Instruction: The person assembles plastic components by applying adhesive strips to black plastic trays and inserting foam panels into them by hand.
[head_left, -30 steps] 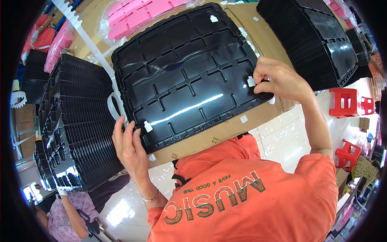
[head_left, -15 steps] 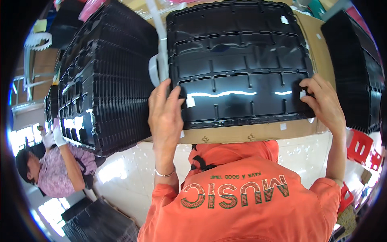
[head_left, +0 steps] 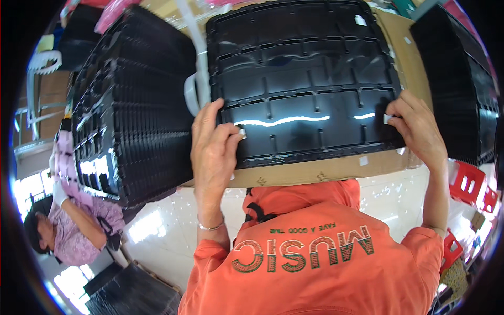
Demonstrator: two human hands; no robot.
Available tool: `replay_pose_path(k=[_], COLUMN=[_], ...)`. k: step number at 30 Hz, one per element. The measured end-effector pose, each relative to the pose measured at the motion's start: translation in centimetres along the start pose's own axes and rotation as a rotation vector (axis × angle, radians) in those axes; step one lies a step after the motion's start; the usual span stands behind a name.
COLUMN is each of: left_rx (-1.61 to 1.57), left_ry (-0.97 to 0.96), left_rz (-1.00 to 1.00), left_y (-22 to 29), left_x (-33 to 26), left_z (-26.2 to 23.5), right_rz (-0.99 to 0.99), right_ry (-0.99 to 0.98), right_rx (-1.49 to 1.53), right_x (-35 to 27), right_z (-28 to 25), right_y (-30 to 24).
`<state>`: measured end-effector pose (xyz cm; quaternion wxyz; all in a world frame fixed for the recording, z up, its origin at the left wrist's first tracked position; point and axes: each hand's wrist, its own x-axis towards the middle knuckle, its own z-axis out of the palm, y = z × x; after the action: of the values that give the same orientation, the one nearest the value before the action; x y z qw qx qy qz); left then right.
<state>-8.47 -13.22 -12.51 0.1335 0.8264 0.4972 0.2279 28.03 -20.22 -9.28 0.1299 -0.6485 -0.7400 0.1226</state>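
A glossy black plastic tray [head_left: 294, 107] with moulded ribs lies before me on brown cardboard. At its near left corner my left hand [head_left: 214, 144] pinches a small white tab [head_left: 242, 132] between thumb and fingers. My right hand [head_left: 418, 130] is closed at the tray's right edge, with another small white tab [head_left: 387, 119] between thumb and forefinger. Whether the tabs are paper or tape I cannot tell. A third white tab [head_left: 360, 20] sits near the far right corner of the tray.
Tall stacks of black trays stand at the left [head_left: 142, 105] and right [head_left: 454, 86]. A white strap [head_left: 195, 31] runs beside the tray's left edge. The cardboard [head_left: 310, 173] shows along the near edge. Another person [head_left: 79, 226] in white gloves works at far left. Red stools [head_left: 466, 184] stand at right.
My left fingers have closed on the white tab that lay on the tray. My right thumb and forefinger have come together on the other tab. The co-worker's arms have moved.
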Motion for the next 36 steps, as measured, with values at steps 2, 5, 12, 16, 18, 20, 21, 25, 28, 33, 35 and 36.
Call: replay_pose_path(k=[2,5,12,16,18,20,21,25,28,33,35,36], left_rx=[-0.01,0.069,0.039,0.043,0.04,0.049,0.056,0.034,0.019,0.206,0.017,-0.036], left_ry=[-0.01,-0.028,-0.003,0.025,0.025,0.04,0.039,0.082,0.125,-0.034,-0.356,-0.367], left_rz=[-0.009,-0.029,-0.043,-0.025,-0.006,0.017,0.004,0.012,0.059,0.241,0.036,-0.029], left_y=[0.0,0.3,0.4,0.3,0.4,0.4,0.3,0.2,0.5,3.2,4.1,4.2], left_x=[0.1,-0.2,-0.2,0.3,0.3,0.2,0.1,-0.1,-0.2,-4.3,-6.0,-6.1], left_z=[0.1,0.3,0.7,1.2,1.3,1.4,1.4,1.9,1.9,-4.6,-8.1,-8.4], right_rz=[-0.012,-0.052,-0.008,-0.036,-0.041,-0.109,-0.137,-0.22,0.01,0.027,-0.037,0.043], right_ry=[0.006,0.095,0.094,0.098,0.086,0.101,0.127,-0.297,-0.543,-0.251,-0.034,0.027], right_rx=[0.028,0.063,0.079,0.066,0.058,-0.039,-0.034,0.309,0.188,0.481,0.305,0.208], right_x=[0.0,0.0,-0.4,0.2,-0.2,-0.6,-1.5,-7.1,-9.2,-7.3,-4.8,-3.5], right_z=[-0.1,0.2,0.3,0.7,0.5,0.4,0.1,-1.3,-0.3,-2.0,-2.3,-2.6], right_y=[0.4,0.9,1.1,1.5,1.4,1.3,1.0,-0.9,-2.2,-1.8,-0.8,-0.2])
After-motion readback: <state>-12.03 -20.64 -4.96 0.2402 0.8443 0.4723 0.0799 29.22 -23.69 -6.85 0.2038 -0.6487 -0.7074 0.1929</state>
